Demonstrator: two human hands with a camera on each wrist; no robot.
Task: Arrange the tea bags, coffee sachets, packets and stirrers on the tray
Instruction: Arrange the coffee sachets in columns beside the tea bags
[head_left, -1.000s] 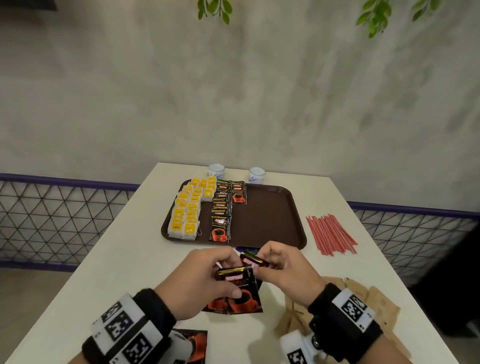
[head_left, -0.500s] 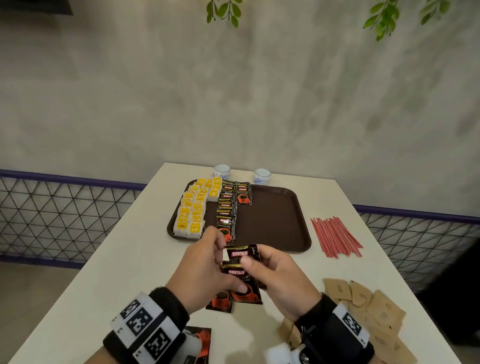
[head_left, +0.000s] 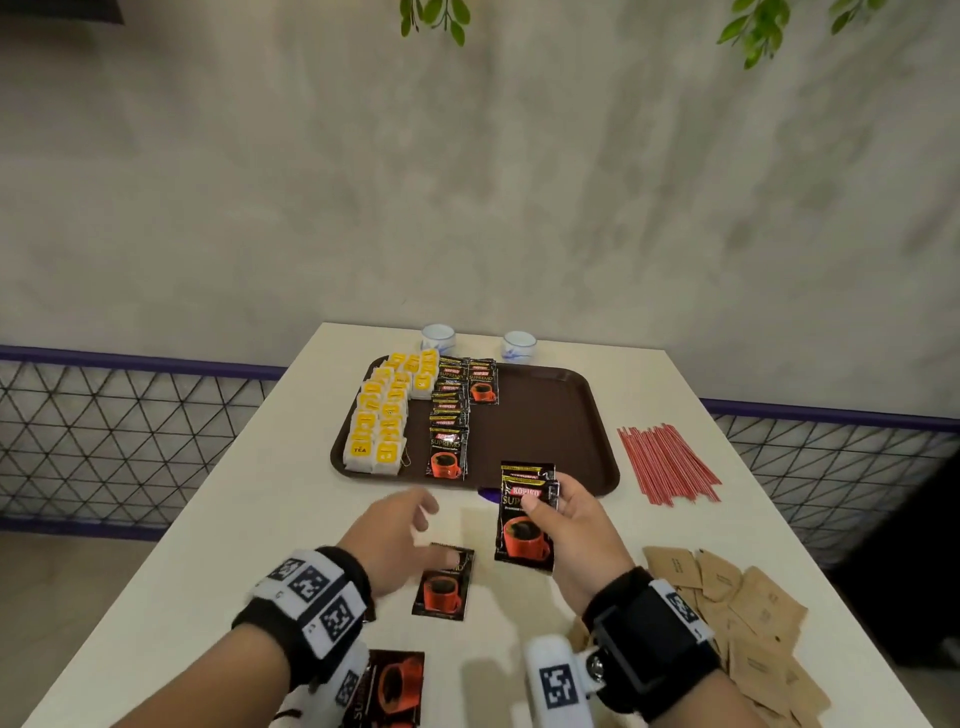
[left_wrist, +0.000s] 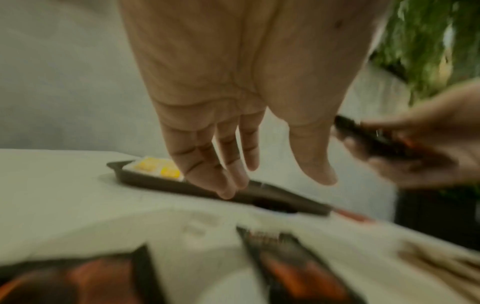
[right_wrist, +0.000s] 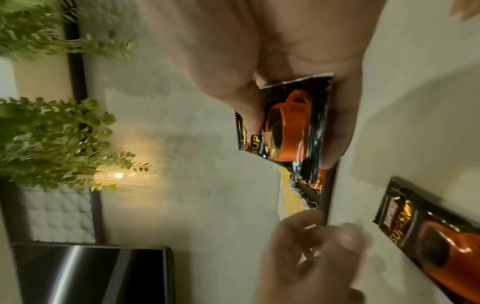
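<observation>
My right hand pinches a black coffee sachet with an orange cup print, held upright just in front of the brown tray; the same coffee sachet fills the right wrist view. My left hand hovers with relaxed fingers over the table, holding nothing. Another sachet lies flat below it, and a third sachet lies near my left wrist. On the tray, yellow tea bags fill the left side beside a row of coffee sachets.
Red stirrers lie in a bundle right of the tray. Brown paper packets are heaped at the near right. Two small white cups stand behind the tray. The tray's right half is bare.
My left hand has let go of the sachets and drawn back to the left. My right hand has lifted one sachet up toward the tray; another now lies on the table.
</observation>
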